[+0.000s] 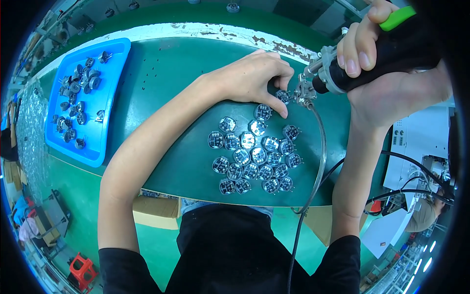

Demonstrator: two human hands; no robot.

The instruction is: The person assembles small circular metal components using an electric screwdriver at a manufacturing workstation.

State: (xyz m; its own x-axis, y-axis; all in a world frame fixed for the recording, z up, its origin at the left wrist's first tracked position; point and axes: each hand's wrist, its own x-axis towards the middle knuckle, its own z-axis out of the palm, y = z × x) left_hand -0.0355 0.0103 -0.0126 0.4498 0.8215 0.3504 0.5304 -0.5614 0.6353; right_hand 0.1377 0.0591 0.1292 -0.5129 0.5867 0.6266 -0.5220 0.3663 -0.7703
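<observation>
My left hand [252, 78] reaches over the green table, thumb and fingers closed round a small round motor [282, 96] with a circuit board on top. My right hand [374, 95] grips a black electric screwdriver [401, 54] with a green lever. The metal nose [304, 89] of the screwdriver is right beside that motor; whether the two touch I cannot tell. A clear feed hose [320, 132] hangs from the nose. Nearer to me, several like motors [258, 155] lie grouped on the table, circuit boards facing up.
A blue tray [111, 105] at the left holds several loose motors. Small dark screws [145, 74] are scattered on the green table [161, 63]. A black cable [416, 156] loops past a white machine [406, 142] at the right. A cardboard box [156, 213] sits below the table's near edge.
</observation>
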